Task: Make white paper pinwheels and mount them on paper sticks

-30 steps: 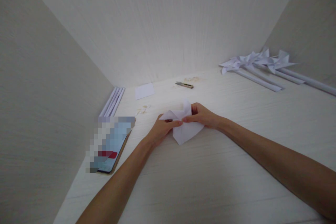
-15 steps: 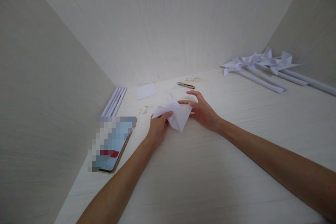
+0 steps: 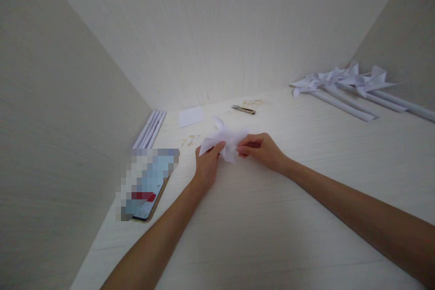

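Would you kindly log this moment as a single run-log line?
left hand: pinching folded paper | right hand: pinching same paper | paper: held above table | cutter: untouched behind

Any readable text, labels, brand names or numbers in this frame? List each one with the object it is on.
None can be read.
Phone: screen is pixelated; only blue and red patches show, no words.
Folded paper piece, held by the left hand and right hand: plain white, no print.
Small paper square: blank.
Cutter: too small to show any marking.
Paper pinwheels and rolled paper sticks: no writing visible.
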`<state>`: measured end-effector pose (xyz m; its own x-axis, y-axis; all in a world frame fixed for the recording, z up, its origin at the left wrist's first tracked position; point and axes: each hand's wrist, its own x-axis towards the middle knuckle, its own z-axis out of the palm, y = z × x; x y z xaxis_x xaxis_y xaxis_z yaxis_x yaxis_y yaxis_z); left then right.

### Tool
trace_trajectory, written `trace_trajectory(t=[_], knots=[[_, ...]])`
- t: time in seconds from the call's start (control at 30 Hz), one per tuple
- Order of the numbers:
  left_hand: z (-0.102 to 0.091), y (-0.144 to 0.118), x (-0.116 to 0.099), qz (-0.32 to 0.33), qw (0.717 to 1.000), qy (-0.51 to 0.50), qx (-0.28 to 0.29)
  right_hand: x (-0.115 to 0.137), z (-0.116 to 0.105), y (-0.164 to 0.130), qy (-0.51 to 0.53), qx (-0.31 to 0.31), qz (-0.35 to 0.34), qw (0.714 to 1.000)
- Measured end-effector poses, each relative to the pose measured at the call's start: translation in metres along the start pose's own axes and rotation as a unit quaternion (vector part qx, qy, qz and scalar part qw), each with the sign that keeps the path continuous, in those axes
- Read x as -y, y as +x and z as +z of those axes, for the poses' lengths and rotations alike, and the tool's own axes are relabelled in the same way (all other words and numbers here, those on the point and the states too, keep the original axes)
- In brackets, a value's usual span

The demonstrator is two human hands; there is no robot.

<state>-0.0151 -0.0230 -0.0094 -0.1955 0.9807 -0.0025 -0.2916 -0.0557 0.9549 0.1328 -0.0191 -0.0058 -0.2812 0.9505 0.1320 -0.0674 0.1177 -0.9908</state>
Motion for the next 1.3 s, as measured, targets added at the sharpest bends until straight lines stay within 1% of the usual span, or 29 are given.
trace_trajectory(t=[0.1, 0.2, 0.27, 0.37, 0.5, 0.6, 0.83, 1.3], knots=[[-0.002, 0.000, 0.003, 0.020, 0.998, 0.052, 0.011, 0.000, 0.001, 0.000, -0.016, -0.034, 0.000, 0.999], [-0.002, -0.002, 0.004, 0.040, 0.995, 0.089, 0.029, 0.001, 0.003, 0.000, -0.041, -0.068, -0.015, 0.997], [-0.002, -0.004, 0.004, 0.060, 0.991, 0.119, 0.030, 0.001, 0.006, -0.001, -0.059, -0.089, -0.025, 0.994], [-0.003, -0.005, 0.003, 0.082, 0.982, 0.171, 0.024, 0.002, 0.010, -0.002, -0.086, -0.104, -0.047, 0.990], [-0.003, -0.007, 0.001, 0.099, 0.970, 0.218, 0.042, 0.002, 0.012, -0.001, -0.107, -0.118, -0.081, 0.984], [-0.002, -0.009, -0.002, 0.103, 0.967, 0.225, 0.055, 0.001, 0.012, -0.001, -0.128, -0.135, -0.077, 0.980], [0.001, -0.011, -0.005, 0.100, 0.968, 0.225, 0.057, 0.001, 0.012, -0.002, -0.138, -0.152, -0.068, 0.976], [-0.002, -0.010, -0.002, 0.099, 0.966, 0.230, 0.068, -0.003, 0.011, -0.001, -0.161, -0.151, -0.077, 0.972]])
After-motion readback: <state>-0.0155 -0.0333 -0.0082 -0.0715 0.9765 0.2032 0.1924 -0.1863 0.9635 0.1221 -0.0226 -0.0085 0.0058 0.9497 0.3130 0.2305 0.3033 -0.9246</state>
